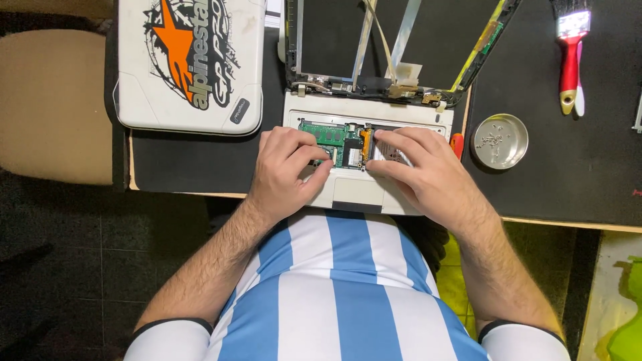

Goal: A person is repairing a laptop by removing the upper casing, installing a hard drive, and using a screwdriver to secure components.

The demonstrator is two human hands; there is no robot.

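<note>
A small white laptop [364, 110] lies opened up on the dark desk mat, its keyboard gone and a green circuit board [334, 137] showing. Its screen panel [441, 40] is stripped to a bare frame with loose flat ribbon cables [401, 40]. My left hand [287, 170] rests on the left of the laptop base, fingertips bent onto the board's lower edge. My right hand [421, 170] lies on the right side, fingers pressing near an orange flex cable [365, 144] in the middle. Neither hand holds a tool.
A white lid panel [190, 63] with an orange and black sticker lies at the back left. A round metal dish [499, 140] holding small screws stands right of the laptop. A red-handled brush [570, 57] lies further right. The desk's front edge [568, 224] runs just behind my wrists.
</note>
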